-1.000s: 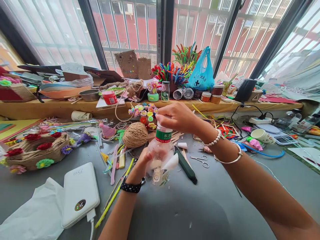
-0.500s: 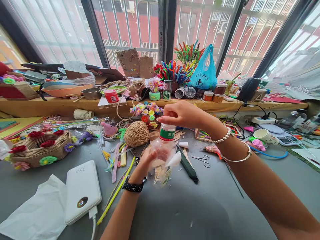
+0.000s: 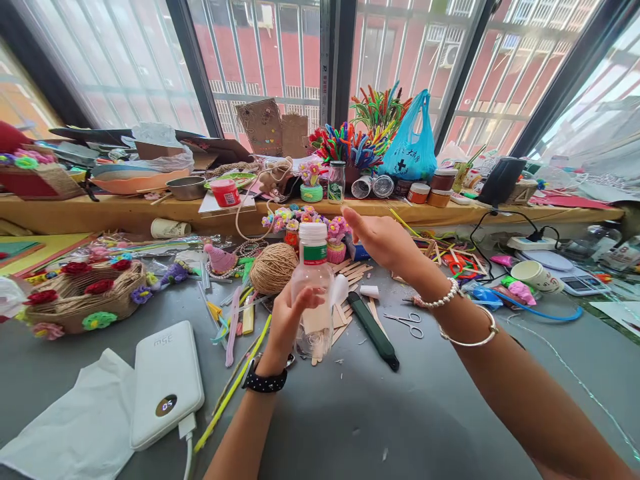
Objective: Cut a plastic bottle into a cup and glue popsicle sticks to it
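Left hand holds the bottle upright; squeeze softly; right hand, at bottle's 2 o'clock, can't tell if full.

Single head-worn view, facing forward and down; tabletop close below, windows farther off.

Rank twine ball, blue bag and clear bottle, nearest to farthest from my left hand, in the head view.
1. Clear bottle: in your left hand.
2. Twine ball: just beyond, slightly left.
3. Blue bag: back right, on the windowsill.
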`<state>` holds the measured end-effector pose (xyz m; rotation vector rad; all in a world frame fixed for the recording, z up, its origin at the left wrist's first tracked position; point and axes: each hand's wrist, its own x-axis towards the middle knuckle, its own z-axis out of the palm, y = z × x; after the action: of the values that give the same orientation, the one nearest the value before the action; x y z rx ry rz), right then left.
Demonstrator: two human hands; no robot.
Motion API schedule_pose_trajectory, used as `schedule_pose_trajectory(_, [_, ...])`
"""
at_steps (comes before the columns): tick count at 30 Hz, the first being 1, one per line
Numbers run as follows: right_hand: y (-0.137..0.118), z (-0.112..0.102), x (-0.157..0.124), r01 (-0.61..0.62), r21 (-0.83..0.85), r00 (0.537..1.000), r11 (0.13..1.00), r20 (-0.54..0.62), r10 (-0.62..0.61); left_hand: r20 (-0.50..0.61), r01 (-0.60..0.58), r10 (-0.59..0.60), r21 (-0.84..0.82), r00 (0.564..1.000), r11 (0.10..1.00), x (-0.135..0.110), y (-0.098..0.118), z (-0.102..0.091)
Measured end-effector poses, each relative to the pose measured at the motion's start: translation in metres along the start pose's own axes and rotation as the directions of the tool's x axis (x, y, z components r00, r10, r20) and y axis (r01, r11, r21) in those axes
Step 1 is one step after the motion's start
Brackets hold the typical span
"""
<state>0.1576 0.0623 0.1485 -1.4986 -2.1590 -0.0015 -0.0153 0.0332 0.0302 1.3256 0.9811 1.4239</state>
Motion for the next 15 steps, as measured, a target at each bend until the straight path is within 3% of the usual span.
schedule_pose_trajectory(1, [0.004, 0.004, -0.003, -0.037, 0.058, 0.999, 0.998, 0.024, 0.036, -0.024, 0.02, -0.022, -0.054, 0.999, 0.998, 0.001, -0.001, -0.001])
schedule_pose_trajectory(3, [0.008, 0.015, -0.01, -0.103, 0.216, 0.982, 0.971, 0.18, 0.064, -0.045, 0.05, -0.056, -0.123, 0.997, 0.991, 0.003, -0.002, -0.003])
schedule_pose_trajectory(4, [0.008, 0.021, -0.014, -0.122, 0.304, 0.959, 0.945, 0.28, 0.034, -0.041, 0.06, -0.067, -0.141, 0.997, 0.988, 0.004, -0.002, -0.004])
schedule_pose_trajectory(6, [0.006, 0.034, -0.02, -0.169, 0.438, 0.928, 0.883, 0.372, -0.007, -0.012, 0.074, -0.077, -0.162, 0.997, 0.984, 0.004, -0.003, -0.004])
schedule_pose_trajectory(10, [0.003, 0.057, -0.029, -0.245, 0.675, 0.905, 0.696, 0.417, -0.086, 0.079, 0.086, -0.07, -0.223, 0.994, 0.971, 0.003, -0.005, -0.004])
schedule_pose_trajectory(15, [-0.001, 0.075, -0.041, -0.303, 0.871, 0.929, 0.386, 0.36, -0.084, 0.131, 0.167, -0.122, -0.427, 0.984, 0.889, 0.0, -0.001, 0.003])
